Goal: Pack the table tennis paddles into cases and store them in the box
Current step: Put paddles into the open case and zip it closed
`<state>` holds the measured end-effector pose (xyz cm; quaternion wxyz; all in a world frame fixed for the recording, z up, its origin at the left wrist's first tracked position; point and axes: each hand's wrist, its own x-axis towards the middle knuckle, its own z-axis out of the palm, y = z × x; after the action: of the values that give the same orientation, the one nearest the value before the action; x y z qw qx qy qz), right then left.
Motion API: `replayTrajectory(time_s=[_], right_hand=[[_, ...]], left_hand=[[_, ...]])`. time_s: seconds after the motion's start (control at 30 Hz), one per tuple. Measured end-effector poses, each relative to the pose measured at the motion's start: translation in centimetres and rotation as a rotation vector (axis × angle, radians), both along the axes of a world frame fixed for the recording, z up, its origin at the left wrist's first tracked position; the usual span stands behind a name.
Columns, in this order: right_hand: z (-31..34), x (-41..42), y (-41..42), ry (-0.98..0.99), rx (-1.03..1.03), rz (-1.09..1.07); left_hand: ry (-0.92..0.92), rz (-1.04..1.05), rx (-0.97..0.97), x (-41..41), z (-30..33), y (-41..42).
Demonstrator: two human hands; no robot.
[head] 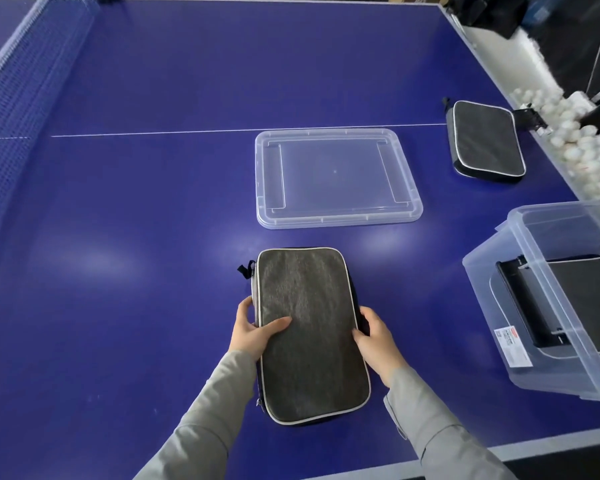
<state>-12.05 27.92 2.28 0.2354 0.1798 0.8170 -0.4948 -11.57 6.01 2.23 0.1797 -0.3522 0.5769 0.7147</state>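
A dark grey paddle case with silver piping lies flat on the blue table near the front edge. My left hand grips its left edge, thumb on top. My right hand grips its right edge. A second closed grey case lies far right on the table. The clear plastic box stands at the right, with a grey case lying inside it. The box's clear lid lies flat in the middle of the table. No bare paddle is visible.
The net runs along the left side. A trough of several white balls sits beyond the table's right edge. The table's front edge is close to my arms.
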Motion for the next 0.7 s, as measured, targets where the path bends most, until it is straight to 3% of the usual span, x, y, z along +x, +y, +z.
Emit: replayTrajectory(time_s=[0.23,0.47,0.7], right_hand=[[1.6,0.6,0.6,0.108,-0.126,-0.147],[4.0,3.5,-1.9,0.438,-0.103,-0.371],[4.9,8.1,-8.7,0.616,0.054,-0.106]], left_hand=[[0.08,0.21,0.008,0.3,1.3,0.4],[0.125,0.585,0.09,-1.5,4.5,-0.6],[0.168,0.821,0.059,-2.7,7.4,-0.5]])
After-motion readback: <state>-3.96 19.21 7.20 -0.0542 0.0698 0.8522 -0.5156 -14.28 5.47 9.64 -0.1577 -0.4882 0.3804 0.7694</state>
